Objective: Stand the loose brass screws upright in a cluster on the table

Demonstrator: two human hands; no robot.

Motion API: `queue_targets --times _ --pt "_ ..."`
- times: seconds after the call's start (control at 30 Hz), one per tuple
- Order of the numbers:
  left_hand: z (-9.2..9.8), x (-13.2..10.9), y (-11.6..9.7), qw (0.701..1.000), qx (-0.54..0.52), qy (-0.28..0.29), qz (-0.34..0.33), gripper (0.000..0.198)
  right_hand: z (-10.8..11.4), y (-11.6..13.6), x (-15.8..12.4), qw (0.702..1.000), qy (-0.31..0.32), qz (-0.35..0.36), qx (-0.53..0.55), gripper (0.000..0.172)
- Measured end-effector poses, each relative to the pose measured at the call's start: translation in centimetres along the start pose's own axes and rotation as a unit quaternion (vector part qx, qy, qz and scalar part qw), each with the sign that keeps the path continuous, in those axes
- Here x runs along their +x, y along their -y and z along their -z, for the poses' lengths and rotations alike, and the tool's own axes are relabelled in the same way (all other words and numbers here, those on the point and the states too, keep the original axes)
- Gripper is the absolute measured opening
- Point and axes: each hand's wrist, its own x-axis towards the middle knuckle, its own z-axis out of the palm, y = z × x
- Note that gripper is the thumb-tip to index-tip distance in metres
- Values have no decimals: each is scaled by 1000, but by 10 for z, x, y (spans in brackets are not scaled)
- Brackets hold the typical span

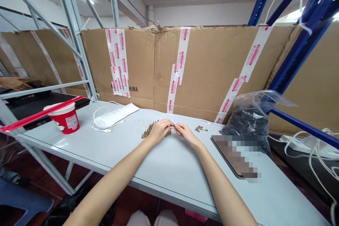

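Observation:
My left hand point(161, 129) and my right hand point(184, 133) meet over the middle of the table, fingertips pinched together. Whatever they hold between them is too small and covered to name. Under and beside my left hand lies a pile of small brass-coloured metal parts point(146, 132), partly hidden by that hand. Behind the pile, small clear pieces point(139, 123) are scattered on the tabletop. To the right of my right hand sits a smaller cluster of brass-coloured parts point(200, 128), apart from the fingers.
On the grey table point(106, 152) stand a red cup point(65, 122) and a white power strip point(118, 114) with its cable at left. A dark flat device point(230, 159) and a clear bag of black items point(245, 120) are at right. Cardboard point(140, 60) walls the back.

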Motion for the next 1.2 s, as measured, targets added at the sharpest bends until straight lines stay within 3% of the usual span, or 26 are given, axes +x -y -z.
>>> queue_targets --times 0.23,0.37,0.43,0.5,0.57,0.63,0.7,0.8,0.87,0.93,1.1,1.2 --pt "-1 -5 4 997 68 29 -16 24 -4 -1 0 1000 1 -18 -7 46" --pt "7 -3 1 994 103 30 5 29 4 -3 1 989 -77 -17 -124 44" --pt "17 -1 3 992 123 7 34 34 12 -5 0 947 -162 -27 -275 41" --pt "30 -2 11 986 148 -26 77 31 20 -7 -4 870 -231 -41 -434 36" --pt "44 -7 28 975 176 -52 124 27 25 -10 -8 792 -262 -45 -550 32" --pt "60 -17 50 961 207 -54 178 24 28 -14 -12 738 -268 -47 -618 29" --pt "75 -30 72 949 228 -16 218 22 30 -19 -14 707 -262 -54 -654 27" --pt "94 -50 98 936 231 44 261 25 32 -24 -15 688 -262 -65 -673 24" --pt "102 -60 107 931 223 58 284 31 31 -24 -14 688 -276 -64 -668 22" --pt "106 -66 111 927 209 78 301 36 28 -21 -11 710 -280 -51 -644 19" --pt "105 -69 114 929 180 100 308 34 8 -9 -3 855 -169 1 -491 15" --pt "103 -68 115 936 156 106 298 27 -3 -4 -1 899 -127 19 -418 16"
